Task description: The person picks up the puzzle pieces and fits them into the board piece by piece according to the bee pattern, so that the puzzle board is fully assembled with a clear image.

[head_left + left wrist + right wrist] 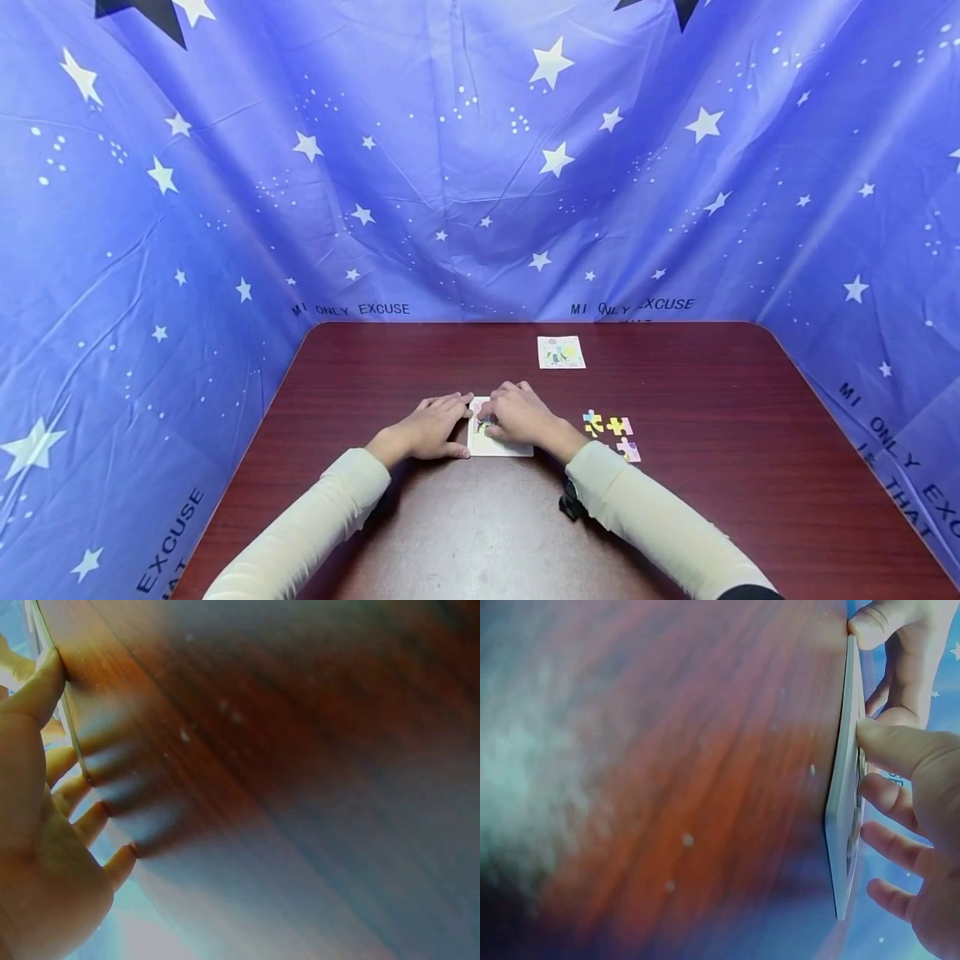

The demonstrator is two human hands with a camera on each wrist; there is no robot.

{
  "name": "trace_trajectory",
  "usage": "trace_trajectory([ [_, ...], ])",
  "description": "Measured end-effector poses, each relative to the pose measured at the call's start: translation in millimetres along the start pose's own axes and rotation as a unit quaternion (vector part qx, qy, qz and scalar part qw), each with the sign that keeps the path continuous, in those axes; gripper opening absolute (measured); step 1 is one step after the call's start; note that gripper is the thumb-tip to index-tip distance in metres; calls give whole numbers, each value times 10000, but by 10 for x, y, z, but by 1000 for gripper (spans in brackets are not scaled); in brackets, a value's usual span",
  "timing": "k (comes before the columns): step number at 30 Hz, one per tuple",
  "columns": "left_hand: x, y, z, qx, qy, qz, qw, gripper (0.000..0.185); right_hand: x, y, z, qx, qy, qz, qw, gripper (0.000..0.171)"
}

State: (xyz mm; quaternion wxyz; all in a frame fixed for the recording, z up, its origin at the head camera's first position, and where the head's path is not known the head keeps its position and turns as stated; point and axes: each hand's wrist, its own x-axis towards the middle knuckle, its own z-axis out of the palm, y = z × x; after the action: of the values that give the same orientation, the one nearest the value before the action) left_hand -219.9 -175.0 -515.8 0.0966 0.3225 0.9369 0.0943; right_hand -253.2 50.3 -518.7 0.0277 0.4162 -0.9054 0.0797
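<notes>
So from the head camera, both hands are down on a white rectangular puzzle tray [501,446] sitting near the middle of the dark reddish-brown wooden table [675,517]. The left hand [431,427] lies flat beside the tray's left edge, fingers straight and close together, thumb along the tray's near corner. The right hand [521,414] sits on top of the tray with fingers curled down onto a colourful piece; looks like it's pressing it in, though I can't tell if it's pinching. Just right of that hand lie three loose colourful jigsaw pieces [613,432], so my guess is a fair part of the job is left. Further back there's a small printed reference picture card [561,352], well apart from the tray. Blue fabric with white stars and some printed words [480,167] hangs around the table on three sides.

Left wrist view: palm and fingers [75,791] spread a bit, tips touching the wood, thumb against the tray's thin edge [71,727]. Pretty blurry otherwise.

Right wrist view: the tray [841,825] shows edge-on, the right thumb [900,746] pushes down on it, and the other fingers are loosely bent over it. The left thumb [874,626] touches the far end.
</notes>
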Motion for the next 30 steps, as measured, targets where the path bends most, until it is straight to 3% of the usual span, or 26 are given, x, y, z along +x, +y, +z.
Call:
trace_trajectory([
  [10, 1, -16, 18, -18, 12, 4, 10000, 67, -13, 35, -46, 459, -24, -94, 9989, 26],
  [20, 6, -8, 16, -55, -35, -30, 10000, 68, -54, 150, -135, 637, 84, 99, 9979, 25],
  [30, 10, -17, 48, -16, 33, -39, 10000, 66, -281, 345, -332, 944, 78, 359, 9949, 26],
])
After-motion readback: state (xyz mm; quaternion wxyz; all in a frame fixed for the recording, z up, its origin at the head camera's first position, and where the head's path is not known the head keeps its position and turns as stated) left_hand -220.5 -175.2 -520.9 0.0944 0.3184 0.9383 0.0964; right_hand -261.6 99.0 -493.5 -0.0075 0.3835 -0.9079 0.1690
